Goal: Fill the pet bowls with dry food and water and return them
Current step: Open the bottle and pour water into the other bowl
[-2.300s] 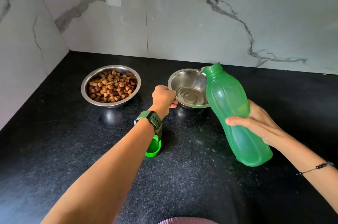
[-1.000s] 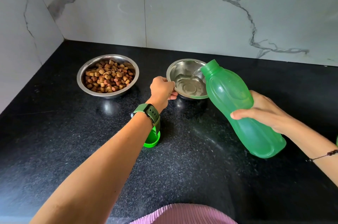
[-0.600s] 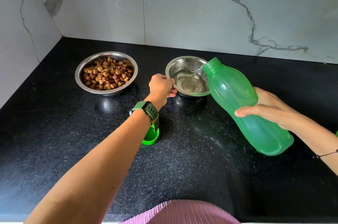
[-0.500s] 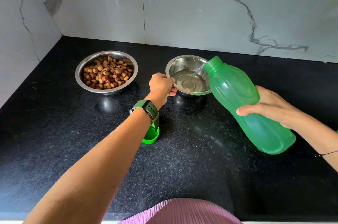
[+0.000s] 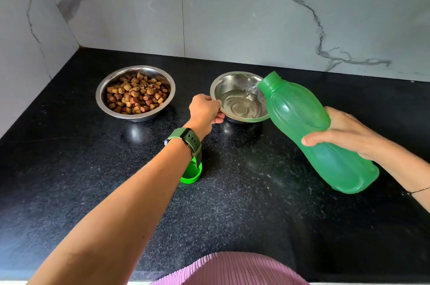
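- Since the earlier frames, water has risen in the water bowl [image 5: 239, 98] while the green bottle [image 5: 311, 128] tips lower.
- Right hand [image 5: 349, 133] wraps the bottle; left hand [image 5: 204, 110] pinches the bowl's rim.
- Food bowl [image 5: 135, 92] holds kibble on the tabletop [image 5: 244, 203]; the water looks perhaps half full, returning remains.

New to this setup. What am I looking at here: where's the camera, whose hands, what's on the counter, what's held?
No machine here: a person works with bare hands, filmed by one wide-angle camera on their head, looking forward and down. The left hand grips the rim of a steel bowl partly filled with water. The right hand holds a tilted green bottle, uncapped, pouring a thin stream into that bowl. To its left on the black counter stands a second steel bowl holding dry food. The bottle's green cap lies on the counter, partly hidden by the left wrist.
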The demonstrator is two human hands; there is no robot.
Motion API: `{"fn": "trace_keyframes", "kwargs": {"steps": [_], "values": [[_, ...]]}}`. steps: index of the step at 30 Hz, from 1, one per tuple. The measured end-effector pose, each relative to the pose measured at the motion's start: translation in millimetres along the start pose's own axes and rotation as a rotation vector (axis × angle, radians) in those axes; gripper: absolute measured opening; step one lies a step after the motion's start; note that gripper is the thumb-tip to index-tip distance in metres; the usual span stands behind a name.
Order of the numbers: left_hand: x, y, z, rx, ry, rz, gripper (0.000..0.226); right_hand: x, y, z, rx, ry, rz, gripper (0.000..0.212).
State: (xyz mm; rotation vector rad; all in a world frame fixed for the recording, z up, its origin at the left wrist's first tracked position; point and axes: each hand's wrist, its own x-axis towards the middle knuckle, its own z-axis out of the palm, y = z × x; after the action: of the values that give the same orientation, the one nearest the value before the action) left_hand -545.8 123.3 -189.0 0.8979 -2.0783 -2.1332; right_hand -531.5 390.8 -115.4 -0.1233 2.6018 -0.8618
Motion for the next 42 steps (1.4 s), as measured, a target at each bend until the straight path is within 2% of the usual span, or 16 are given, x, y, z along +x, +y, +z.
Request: {"fn": "trace_keyframes", "kwargs": {"steps": [3,8,17,42], "values": [[0.0,-0.1,0.2,0.0,0.003,0.001,0.021,0.2,0.0,-0.7,-0.014,0.0,0.001,0.082],[0.8,-1.0,1.0,0.0,0.011,-0.009,0.019,0.4,1.3,-1.7,-0.026,-0.003,0.014,0.071],[1.7,-2.2,0.6,-0.013,0.002,-0.01,0.019,0.1,2.4,-1.4,-0.051,-0.009,0.027,0.065],[1.2,-4.3,2.0,-0.042,0.009,-0.02,0.015,-5.3,4.1,-4.3,-0.095,-0.018,0.062,0.057]]}}
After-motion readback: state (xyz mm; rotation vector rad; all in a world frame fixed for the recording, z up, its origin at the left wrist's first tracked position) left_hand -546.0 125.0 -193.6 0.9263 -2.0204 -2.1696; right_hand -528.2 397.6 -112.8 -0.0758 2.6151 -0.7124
